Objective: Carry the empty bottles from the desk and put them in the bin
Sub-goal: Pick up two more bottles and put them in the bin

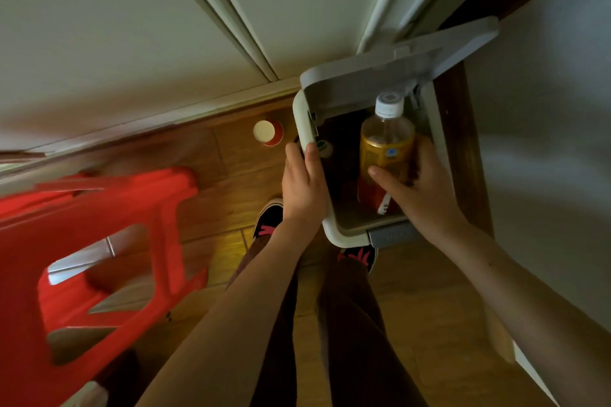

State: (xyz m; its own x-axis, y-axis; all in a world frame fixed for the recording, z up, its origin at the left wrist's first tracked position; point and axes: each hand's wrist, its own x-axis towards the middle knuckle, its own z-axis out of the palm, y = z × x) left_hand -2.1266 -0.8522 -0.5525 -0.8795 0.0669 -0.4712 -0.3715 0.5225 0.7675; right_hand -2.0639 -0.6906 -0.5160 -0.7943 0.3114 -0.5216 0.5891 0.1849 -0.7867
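Over the bin: a bottle (385,155) with a white cap and a yellow and red label is held upright in the mouth of the bin (302,116), whose lid (396,66) is raised
Right hand (418,188): closed around the lower half of the bottle, thumb across the label
Left hand (302,182): rested on the left rim of the bin, fingers curled over the edge; a grip cannot be told from a mere steadying touch
Step in hand: the bottle is judged to be at the point of release into the bin
Next move: the right hand needs to be opened and drawn clear of the lid
Hidden: the bin's depth is dark; a green-capped thing (324,146) inside may be another bottle. The desk is out of view, so remaining bottles cannot be counted
Nearby: a red cup (268,132) on the floor, a red stool (99,241)
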